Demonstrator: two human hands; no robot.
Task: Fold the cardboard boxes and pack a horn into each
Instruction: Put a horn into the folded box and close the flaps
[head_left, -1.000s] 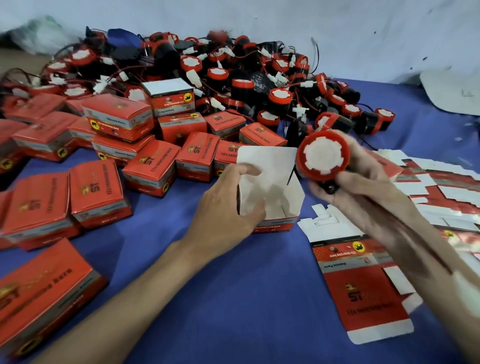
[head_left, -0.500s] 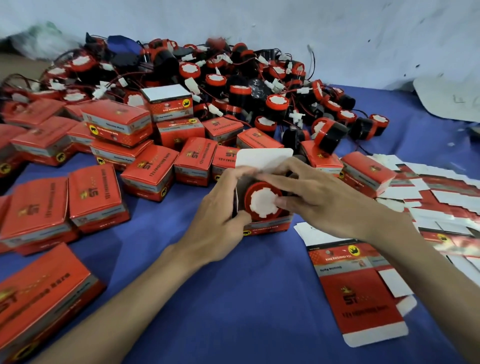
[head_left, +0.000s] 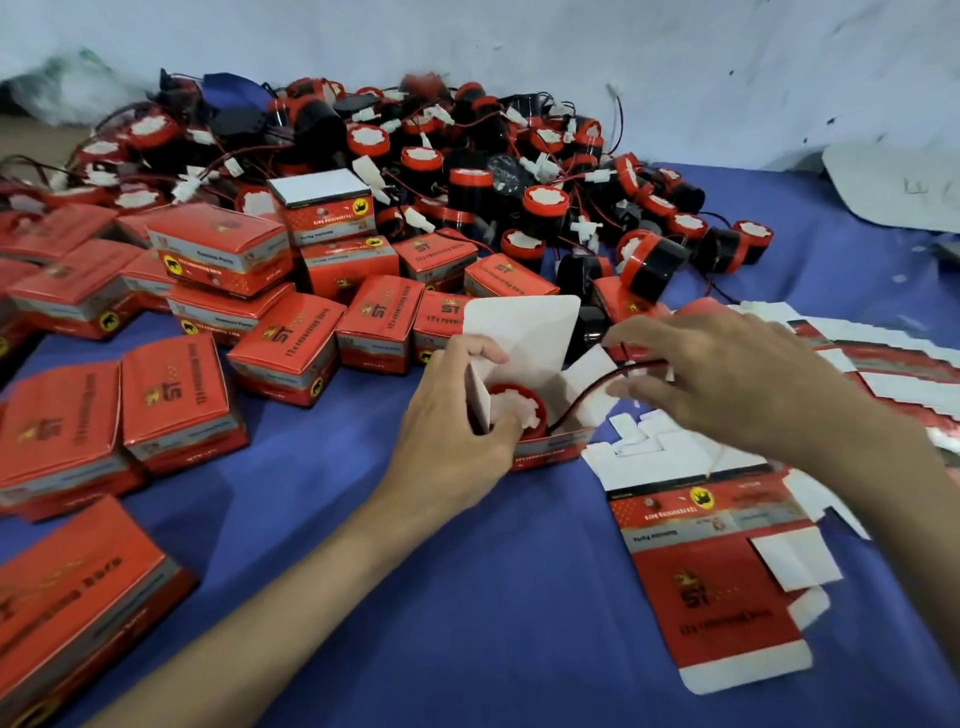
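An open red cardboard box (head_left: 550, 451) stands on the blue cloth at centre, its white lid flap (head_left: 524, 332) upright. A red horn with a white face (head_left: 517, 410) sits inside it. My left hand (head_left: 462, 421) grips the box's left side, thumb pressing on the horn and fingers curled over the left flap. My right hand (head_left: 727, 384) hovers just right of the box and pinches the horn's dark wire (head_left: 597, 384), which runs up out of the box.
A heap of loose red-and-black horns (head_left: 519, 176) with wires lies at the back. Several closed red boxes (head_left: 291, 353) crowd the left side. Flat unfolded box blanks (head_left: 717, 571) lie at right and front right. A pale wall (head_left: 571, 52) rises behind.
My right hand carried the horn down into the open box, then let go of it and drew back to the right holding its wire. The left hand kept hold of the box.
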